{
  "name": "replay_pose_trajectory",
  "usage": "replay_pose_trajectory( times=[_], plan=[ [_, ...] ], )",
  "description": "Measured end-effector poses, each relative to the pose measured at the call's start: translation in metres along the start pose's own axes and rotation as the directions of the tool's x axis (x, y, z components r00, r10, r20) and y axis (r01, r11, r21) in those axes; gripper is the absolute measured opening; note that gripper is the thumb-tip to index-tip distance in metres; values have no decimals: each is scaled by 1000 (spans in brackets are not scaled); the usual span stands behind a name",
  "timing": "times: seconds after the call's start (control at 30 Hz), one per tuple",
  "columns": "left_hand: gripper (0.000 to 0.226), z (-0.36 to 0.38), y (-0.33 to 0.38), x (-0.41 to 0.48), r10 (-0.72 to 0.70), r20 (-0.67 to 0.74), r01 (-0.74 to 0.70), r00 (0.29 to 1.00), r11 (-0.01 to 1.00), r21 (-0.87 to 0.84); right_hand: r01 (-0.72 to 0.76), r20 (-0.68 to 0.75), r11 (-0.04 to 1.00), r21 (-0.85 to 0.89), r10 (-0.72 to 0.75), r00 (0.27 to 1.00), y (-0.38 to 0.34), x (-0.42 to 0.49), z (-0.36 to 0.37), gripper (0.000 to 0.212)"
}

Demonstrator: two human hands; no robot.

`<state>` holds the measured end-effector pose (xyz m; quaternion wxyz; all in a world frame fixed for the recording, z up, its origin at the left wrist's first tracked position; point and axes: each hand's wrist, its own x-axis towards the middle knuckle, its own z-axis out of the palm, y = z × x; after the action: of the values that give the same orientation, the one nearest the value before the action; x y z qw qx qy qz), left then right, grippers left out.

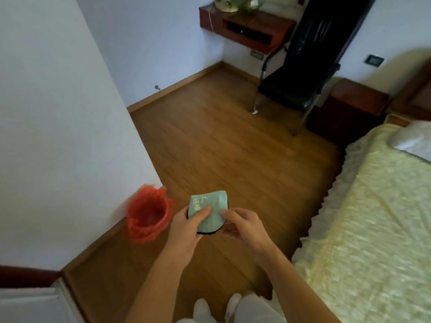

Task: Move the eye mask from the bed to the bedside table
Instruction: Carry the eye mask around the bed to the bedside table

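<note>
The eye mask [211, 207] is pale green with white print and a black edge, folded over on itself. I hold it in front of me above the wooden floor. My left hand [190, 226] grips its left side with the thumb on top. My right hand [242, 226] pinches its right edge. The bed [363, 229], covered in a pale yellow ruffled spread, runs along the right. The dark red-brown bedside table [349, 106] stands beyond the bed's head end, at the upper right.
A bin with an orange bag [148, 214] stands by the white wall on the left. A black chair [293, 89] stands next to the bedside table. A wall-mounted wooden shelf [247, 29] hangs at the back. A pillow [412, 141] lies on the bed. Open wooden floor lies ahead.
</note>
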<state>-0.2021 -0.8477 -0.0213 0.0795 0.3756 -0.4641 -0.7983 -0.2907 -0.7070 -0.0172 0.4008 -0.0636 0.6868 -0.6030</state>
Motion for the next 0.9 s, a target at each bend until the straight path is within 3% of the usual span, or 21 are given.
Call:
replay_pose_trajectory(
  times=[0.33, 0.9],
  plan=[
    [21, 128, 36, 135, -130, 200, 93, 971, 979, 182, 19, -228, 982, 187, 25, 973, -33, 94, -112, 26],
    [21, 499, 76, 352, -216, 374, 55, 902, 916, 397, 196, -506, 931, 307, -15, 862, -154, 252, -442, 40]
  ],
)
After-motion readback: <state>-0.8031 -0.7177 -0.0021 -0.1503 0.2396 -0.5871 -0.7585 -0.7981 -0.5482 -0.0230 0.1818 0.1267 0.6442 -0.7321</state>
